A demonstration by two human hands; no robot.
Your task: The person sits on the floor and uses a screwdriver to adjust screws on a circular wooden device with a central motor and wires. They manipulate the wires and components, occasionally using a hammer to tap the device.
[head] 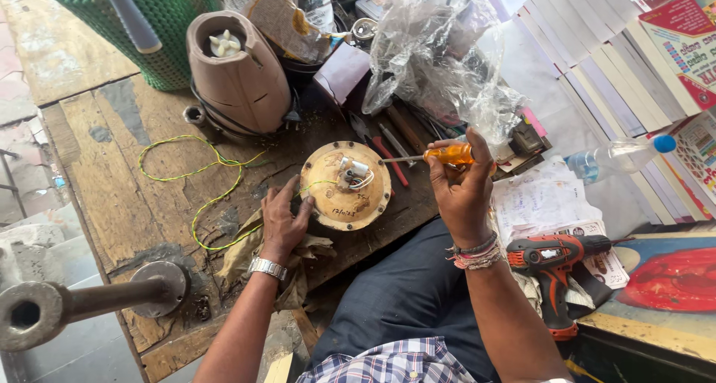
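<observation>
Steel pipe [45, 312]: cut off at left edge. Green mesh basket [160, 17]: cropped at top. Screwdriver [432, 156] handle: largely hidden inside right hand [464, 185].

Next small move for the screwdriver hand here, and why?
Probably lower the screwdriver tip onto the white terminal block in the middle of the round base plate. The right hand holds the orange handle with the tip just beside the block, not yet seated, and the left hand already steadies the plate's edge.
</observation>
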